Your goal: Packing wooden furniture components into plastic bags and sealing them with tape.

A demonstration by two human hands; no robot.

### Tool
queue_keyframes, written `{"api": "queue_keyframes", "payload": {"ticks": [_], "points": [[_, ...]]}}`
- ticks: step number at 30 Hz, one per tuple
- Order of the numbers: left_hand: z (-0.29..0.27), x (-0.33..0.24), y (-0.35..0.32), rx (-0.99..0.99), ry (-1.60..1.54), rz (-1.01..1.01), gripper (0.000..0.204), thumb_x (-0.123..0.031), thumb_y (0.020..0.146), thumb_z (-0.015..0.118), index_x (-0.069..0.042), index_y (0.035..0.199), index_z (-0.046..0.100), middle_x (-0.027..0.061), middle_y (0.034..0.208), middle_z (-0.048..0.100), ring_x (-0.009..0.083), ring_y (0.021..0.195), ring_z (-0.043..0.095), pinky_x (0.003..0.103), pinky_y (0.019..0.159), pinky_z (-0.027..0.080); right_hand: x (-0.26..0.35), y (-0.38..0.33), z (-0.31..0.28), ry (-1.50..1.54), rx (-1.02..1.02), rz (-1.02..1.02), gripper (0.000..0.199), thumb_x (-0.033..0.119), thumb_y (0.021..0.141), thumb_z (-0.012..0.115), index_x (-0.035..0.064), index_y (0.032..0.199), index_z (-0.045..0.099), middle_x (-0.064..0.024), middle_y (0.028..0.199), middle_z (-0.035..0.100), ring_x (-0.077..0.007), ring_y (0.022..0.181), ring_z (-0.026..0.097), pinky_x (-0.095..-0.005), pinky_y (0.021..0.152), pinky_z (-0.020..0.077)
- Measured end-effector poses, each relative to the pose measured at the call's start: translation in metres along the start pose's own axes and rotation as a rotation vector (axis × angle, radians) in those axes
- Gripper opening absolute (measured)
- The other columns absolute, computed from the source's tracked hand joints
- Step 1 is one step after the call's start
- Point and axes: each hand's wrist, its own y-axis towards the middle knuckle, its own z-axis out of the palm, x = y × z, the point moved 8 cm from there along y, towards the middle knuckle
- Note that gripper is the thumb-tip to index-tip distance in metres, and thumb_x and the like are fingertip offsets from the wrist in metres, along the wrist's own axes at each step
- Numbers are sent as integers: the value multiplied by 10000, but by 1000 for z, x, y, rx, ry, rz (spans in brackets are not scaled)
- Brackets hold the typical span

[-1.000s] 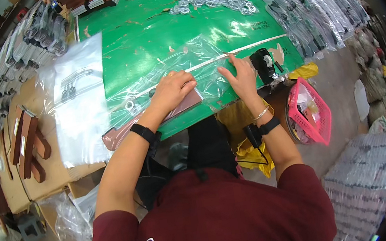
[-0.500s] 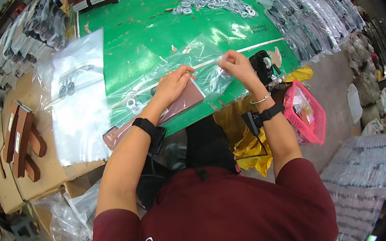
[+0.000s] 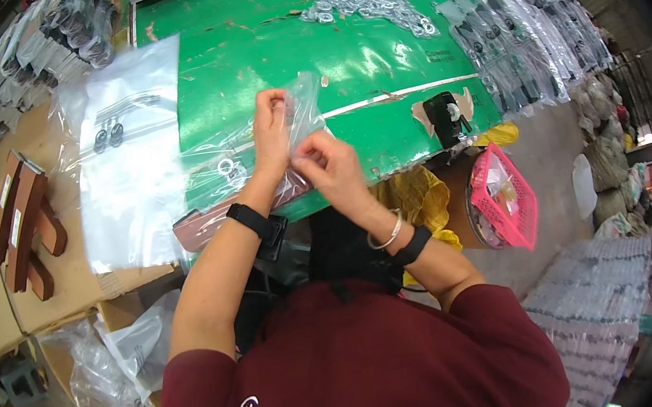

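Observation:
A clear plastic bag (image 3: 205, 158) lies along the near edge of the green table, with a long reddish-brown piece (image 3: 207, 223) and a pale ring (image 3: 227, 165) inside. My left hand (image 3: 271, 132) is closed, its fingertips pinching the raised end of the bag. Just to its right, my right hand (image 3: 329, 166) pinches the same bag at its right side, lower down. Part of the brown piece is hidden behind my left forearm and both hands.
A stack of flat clear bags (image 3: 133, 146) lies to the left, beside brown wooden parts (image 3: 27, 218) on cardboard. A pile of rings (image 3: 378, 7) sits at the back. To the right are a black tape dispenser (image 3: 444, 120), filled bags (image 3: 515, 43) and a pink basket (image 3: 527, 214).
My right hand has moved left with the bag's right end, folding it back toward the left hand. My left hand has turned upward and now pinches the film.

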Motion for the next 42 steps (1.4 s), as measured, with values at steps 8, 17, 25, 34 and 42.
{"api": "queue_keyframes", "payload": {"ticks": [8, 17, 25, 34, 42], "points": [[-39, -71, -28, -355, -163, 244, 219, -156, 1034, 469, -39, 1183, 578, 81, 1110, 623, 207, 1050, 598, 357, 932, 462, 26, -25, 26, -313, 26, -264, 226, 98, 806, 719, 46, 1012, 643, -136, 964, 580, -342, 940, 583, -449, 762, 462], [-12, -93, -89, 219, 765, 456, 199, -236, 946, 584, -81, 1040, 666, 83, 1037, 654, 288, 1024, 599, 441, 878, 440, 18, -74, 53, -541, 167, -368, 699, 291, 782, 764, 25, 1378, 514, -215, 1383, 507, -460, 1401, 329, -591, 1175, 215], [-29, -60, -81, 161, 644, 203, 203, -243, 944, 599, -92, 1060, 670, 98, 994, 656, 341, 962, 604, 433, 843, 473, -7, -20, -18, 235, 390, 79, 211, 79, 954, 583, 35, 1104, 725, -26, 1029, 750, -153, 1018, 673, -363, 970, 507], [-25, -70, -86, 137, 727, 257, 173, -179, 899, 662, -94, 1049, 671, 101, 987, 653, 343, 948, 602, 447, 818, 487, -7, 130, 21, -302, 973, -355, 375, 163, 915, 655, 96, 1283, 633, -89, 1305, 626, -223, 1278, 533, -384, 1111, 382], [-24, -74, -88, 193, 754, 202, 191, -166, 909, 652, -87, 1082, 665, 103, 984, 595, 350, 926, 578, 442, 811, 478, -66, 173, 53, -391, 1041, -103, 327, 352, 793, 820, 62, 869, 688, -36, 819, 674, -153, 753, 595, -323, 668, 453]]}}
